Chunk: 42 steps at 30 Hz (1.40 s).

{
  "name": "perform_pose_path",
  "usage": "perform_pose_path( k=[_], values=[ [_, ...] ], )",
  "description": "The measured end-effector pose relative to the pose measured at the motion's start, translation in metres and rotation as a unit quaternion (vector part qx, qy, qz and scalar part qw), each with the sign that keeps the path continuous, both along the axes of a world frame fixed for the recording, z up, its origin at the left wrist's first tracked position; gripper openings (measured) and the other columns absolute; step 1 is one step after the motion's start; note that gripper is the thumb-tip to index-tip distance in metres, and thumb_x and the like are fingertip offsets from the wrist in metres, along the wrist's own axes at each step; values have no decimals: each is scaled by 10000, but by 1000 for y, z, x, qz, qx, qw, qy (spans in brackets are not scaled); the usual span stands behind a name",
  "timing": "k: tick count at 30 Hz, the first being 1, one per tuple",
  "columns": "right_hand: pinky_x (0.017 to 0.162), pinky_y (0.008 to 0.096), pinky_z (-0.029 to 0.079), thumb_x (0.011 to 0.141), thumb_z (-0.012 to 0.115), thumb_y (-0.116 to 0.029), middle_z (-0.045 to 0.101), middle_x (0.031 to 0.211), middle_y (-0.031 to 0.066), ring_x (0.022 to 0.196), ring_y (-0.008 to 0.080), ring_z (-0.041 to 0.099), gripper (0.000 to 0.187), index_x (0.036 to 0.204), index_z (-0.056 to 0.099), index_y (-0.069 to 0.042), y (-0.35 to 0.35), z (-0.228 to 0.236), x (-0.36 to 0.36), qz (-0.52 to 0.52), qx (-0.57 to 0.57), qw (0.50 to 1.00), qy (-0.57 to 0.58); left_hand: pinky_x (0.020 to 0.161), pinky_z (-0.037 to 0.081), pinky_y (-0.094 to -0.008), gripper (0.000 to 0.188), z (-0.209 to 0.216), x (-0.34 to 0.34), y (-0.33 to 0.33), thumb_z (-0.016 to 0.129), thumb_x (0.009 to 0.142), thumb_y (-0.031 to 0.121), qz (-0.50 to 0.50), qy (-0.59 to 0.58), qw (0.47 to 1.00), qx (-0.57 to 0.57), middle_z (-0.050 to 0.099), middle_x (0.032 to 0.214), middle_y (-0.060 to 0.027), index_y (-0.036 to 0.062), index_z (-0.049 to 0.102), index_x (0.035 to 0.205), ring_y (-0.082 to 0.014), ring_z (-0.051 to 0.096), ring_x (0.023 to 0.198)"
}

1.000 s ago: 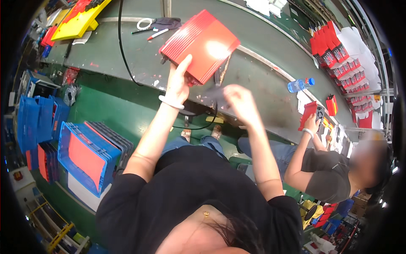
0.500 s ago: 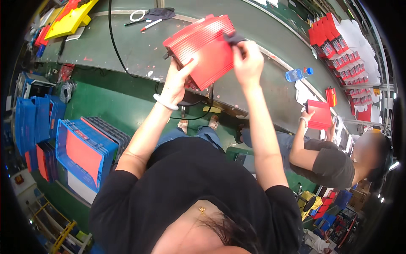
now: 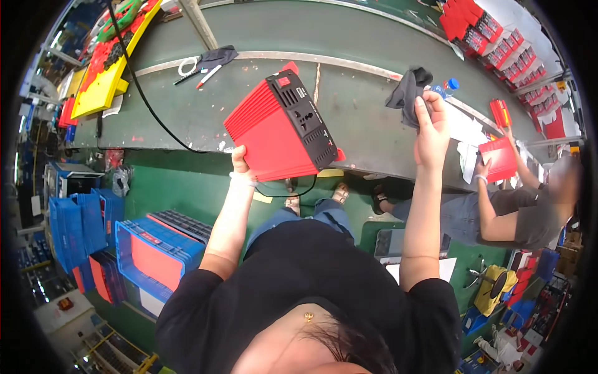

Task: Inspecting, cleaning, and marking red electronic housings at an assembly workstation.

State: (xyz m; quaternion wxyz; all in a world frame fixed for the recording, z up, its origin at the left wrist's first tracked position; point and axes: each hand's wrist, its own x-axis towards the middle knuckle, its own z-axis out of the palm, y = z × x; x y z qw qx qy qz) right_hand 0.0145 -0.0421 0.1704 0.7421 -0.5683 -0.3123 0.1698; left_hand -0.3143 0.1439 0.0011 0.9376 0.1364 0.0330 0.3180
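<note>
Casing (image 3: 271, 143) is gripped by left fingers (image 3: 239, 158), cloth (image 3: 408, 92) by right (image 3: 424, 115); crate (image 3: 192, 254) shows red inside.

White ring (image 3: 180, 65), dark pen (image 3: 184, 78) and white pen (image 3: 210, 75) (red at one end): grouped near dark fabric (image 3: 218, 57) on the green workbench (image 3: 361, 118). Black cable (image 3: 156, 116): one, curving down at left. Yellow tray (image 3: 103, 103): bearing red and black pieces. Blue crate (image 3: 189, 254): red inside, on the green floor (image 3: 156, 187). Bottle (image 3: 440, 91): blue-capped, partly hidden. Co-worker (image 3: 498, 218): one, at far right, dark shirt.
</note>
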Motion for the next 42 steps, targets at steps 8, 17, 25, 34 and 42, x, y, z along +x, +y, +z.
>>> perform_pose_path(
  k=[8,17,25,34,42],
  values=[
    [966,259,440,934,621,-14,672,1111,51,1048,112,597,229,1160,657,7,-30,-16,35,-24,-33,995,94,1030,489,-501,780,13,60,-6,793,716,230,-36,-34,999,11,580,1331,-174,1,464,1386,-339,590,1199],
    [969,269,436,886,689,-37,674,1041,37,1040,119,595,150,1034,699,-14,-72,-9,90,3,-73,997,27,1029,489,-514,819,5,144,-28,801,710,249,-95,-20,995,3,571,1345,-175,9,442,1406,-344,586,1205],
    [742,297,527,778,734,7,667,898,98,825,197,663,142,910,683,-2,-78,18,62,111,-94,966,-216,1029,489,-517,818,6,193,-48,797,706,239,-98,4,995,6,573,1339,-179,8,441,1406,-350,588,1200],
    [609,292,501,778,705,23,653,819,92,691,210,639,101,874,680,5,-82,19,85,55,-134,939,-313,1033,482,-521,769,14,218,-56,769,716,207,-53,49,997,11,584,1313,-190,-10,457,1384,-363,589,1196],
    [633,344,486,760,696,-2,638,800,70,711,252,610,87,832,647,-3,-85,34,93,108,-186,901,-378,1040,477,-533,779,10,214,-47,778,704,196,-64,18,997,24,586,1307,-193,-16,458,1381,-370,587,1197]
  ],
)
